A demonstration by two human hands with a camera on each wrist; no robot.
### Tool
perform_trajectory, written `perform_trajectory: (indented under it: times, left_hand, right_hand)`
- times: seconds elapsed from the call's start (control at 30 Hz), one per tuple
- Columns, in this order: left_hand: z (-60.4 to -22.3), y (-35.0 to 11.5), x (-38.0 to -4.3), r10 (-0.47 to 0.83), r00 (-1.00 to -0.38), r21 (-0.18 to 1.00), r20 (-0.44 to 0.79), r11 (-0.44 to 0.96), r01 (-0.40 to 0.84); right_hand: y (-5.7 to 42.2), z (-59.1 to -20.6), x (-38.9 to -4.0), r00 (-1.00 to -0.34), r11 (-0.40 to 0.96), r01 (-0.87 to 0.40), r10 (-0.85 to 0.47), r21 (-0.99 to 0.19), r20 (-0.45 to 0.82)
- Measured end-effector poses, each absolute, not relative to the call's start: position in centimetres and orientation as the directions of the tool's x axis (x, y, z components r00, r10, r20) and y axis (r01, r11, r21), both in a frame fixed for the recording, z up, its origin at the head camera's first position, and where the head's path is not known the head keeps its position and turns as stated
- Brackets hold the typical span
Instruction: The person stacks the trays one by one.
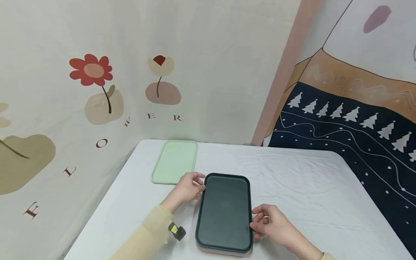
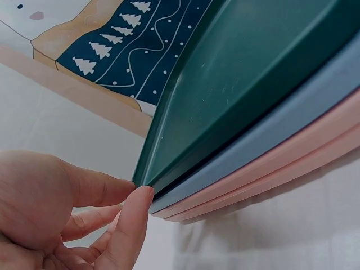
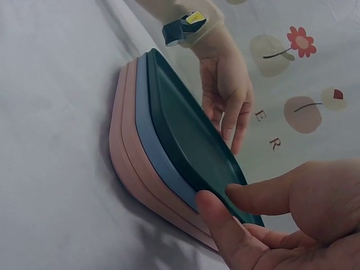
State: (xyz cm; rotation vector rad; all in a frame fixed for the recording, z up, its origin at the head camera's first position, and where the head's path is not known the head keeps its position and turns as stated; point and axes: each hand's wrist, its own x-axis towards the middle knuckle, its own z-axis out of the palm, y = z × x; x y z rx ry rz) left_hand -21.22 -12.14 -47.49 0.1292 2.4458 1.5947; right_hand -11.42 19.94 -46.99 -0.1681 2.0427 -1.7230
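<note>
A dark green tray (image 1: 225, 213) lies on top of a stack, with a blue tray (image 2: 247, 152) under it and pink trays (image 3: 135, 146) at the bottom. My left hand (image 1: 187, 187) pinches the green tray's left rim towards its far end. On the opposite long side, my right hand (image 1: 271, 222) has thumb and finger at the green rim, pinching it. In the left wrist view, a thin dark gap shows between the green tray and the blue one. The right wrist view shows the left hand (image 3: 228, 93) across the stack.
A light green tray (image 1: 175, 160) lies apart at the back left of the white-covered table (image 1: 292, 177). Behind the table hang printed cloths, one with flowers (image 1: 94, 70) and one with white trees (image 1: 351, 115). A dark wrist device (image 1: 177, 231) is on the left sleeve.
</note>
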Motion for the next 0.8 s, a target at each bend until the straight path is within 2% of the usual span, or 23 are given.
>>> perform_trajectory:
  times: [0.37, 0.8]
  left_hand:
    - [-46.8, -13.0, -21.0, 0.164, -0.981, 0.911, -0.104, 0.412, -0.028]
    - [-45.9, -15.5, -21.8, 0.093, -0.989, 0.894, -0.113, 0.445, -0.06]
  right_hand:
    - [20.5, -46.3, -11.8, -0.903, 0.212, 0.159, -0.363, -0.964, -0.229]
    - [20.8, -44.8, -12.9, -0.926, 0.284, 0.091, -0.329, -0.955, -0.186]
